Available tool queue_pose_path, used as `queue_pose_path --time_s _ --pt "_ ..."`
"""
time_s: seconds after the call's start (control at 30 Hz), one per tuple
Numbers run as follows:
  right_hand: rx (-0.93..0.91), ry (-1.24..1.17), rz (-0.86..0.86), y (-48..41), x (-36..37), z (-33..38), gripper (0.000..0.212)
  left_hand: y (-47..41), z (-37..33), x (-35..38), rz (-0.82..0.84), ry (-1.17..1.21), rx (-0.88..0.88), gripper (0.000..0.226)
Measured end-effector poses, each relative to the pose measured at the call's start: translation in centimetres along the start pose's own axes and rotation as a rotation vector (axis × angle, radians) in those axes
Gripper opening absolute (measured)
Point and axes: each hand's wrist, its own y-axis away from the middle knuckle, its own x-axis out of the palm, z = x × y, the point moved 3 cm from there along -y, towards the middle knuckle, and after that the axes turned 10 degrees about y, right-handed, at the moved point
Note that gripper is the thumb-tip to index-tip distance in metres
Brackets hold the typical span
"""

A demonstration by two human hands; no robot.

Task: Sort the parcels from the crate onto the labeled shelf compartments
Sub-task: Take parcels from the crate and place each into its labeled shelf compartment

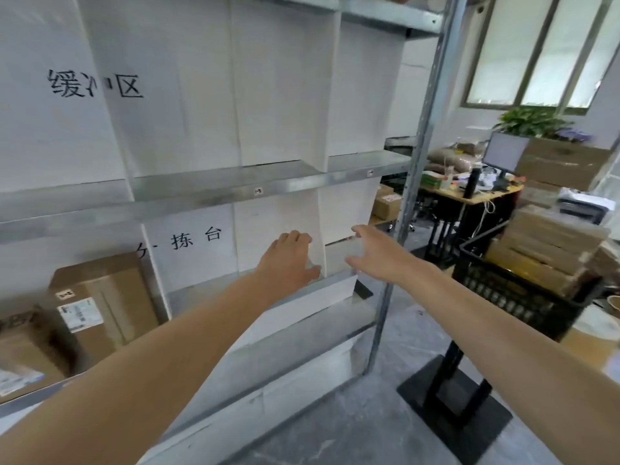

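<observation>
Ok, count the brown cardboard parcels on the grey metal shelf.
2, both lower left: an upright parcel; a second parcel left of it, cut by the frame edge. Others may be hidden.

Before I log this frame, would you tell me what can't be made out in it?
Head view only:
Parcel label: print too small and blurred.
Shelf sign: first character partly hidden by the divider.
Left hand: fingertips blurred, so any grip is unclear.
Lower-left carton: cut off by the frame's left edge.

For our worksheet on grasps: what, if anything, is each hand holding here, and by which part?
Nothing is plainly held: the left hand and right hand both reach open toward the shelf.
</observation>
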Motion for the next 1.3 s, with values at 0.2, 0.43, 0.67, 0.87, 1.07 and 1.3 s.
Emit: queue_pose_path --time_s 0.2,0.43,0.67,0.87,1.07,1.3 --pt "0.186 -0.019 -0.134 3.9 -6.6 -10.6 0.063 -6.8 -10.3 3.2 0.076 0.076 0.203 0.056" --pt "0.388 0.126 -0.108 7.0 -8.9 -21.5 0.068 -13.2 -20.4 10.6 0.194 0.139 0.417 0.053" --pt "0.531 0.114 -0.177 3.6 -11.5 -30.7 0.067 -22.4 -26.1 16.7 0.218 0.191 0.559 0.059" --pt "0.658 -0.054 -0.26 -0.3 -14.1 -37.9 0.063 -32.1 -28.9 19.8 0.259 0.204 0.557 0.058" --pt "0.764 -0.079 -0.274 -1.7 -14.3 -44.5 0.062 -38.4 -31.2 23.1 0.287 0.22 0.617 0.06" --pt "0.794 -0.162 -0.361 -4.9 -17.5 -52.1 0.056 -45.4 -34.4 25.7 0.24 0.246 0.63 0.057"
